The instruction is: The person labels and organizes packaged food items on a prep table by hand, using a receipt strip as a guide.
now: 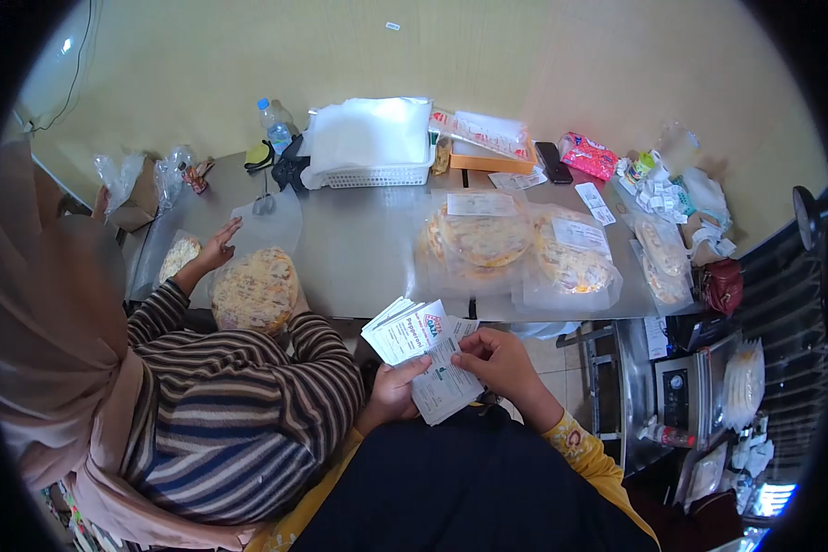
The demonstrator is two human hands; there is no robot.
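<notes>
A fanned stack of printed paper labels (409, 331) is held in front of my body, below the table's front edge. My left hand (396, 394) grips the stack from the lower left, thumb on top. On the right side, my right hand (499, 362) pinches the edge of one label (443, 377) between thumb and fingers. Beyond my hands on the table lie bagged pizzas: a pile (478, 241) with a label on top, and another (572, 262) beside it, also labelled.
At my left, a co-worker in a striped top (239, 396) handles a bagged pizza (255, 287). Along the wall stand a white basket (377, 173), a water bottle (274, 129), an orange box (497, 164) and a phone (553, 162). More bagged food (662, 258) and crumpled labels (662, 198) lie right.
</notes>
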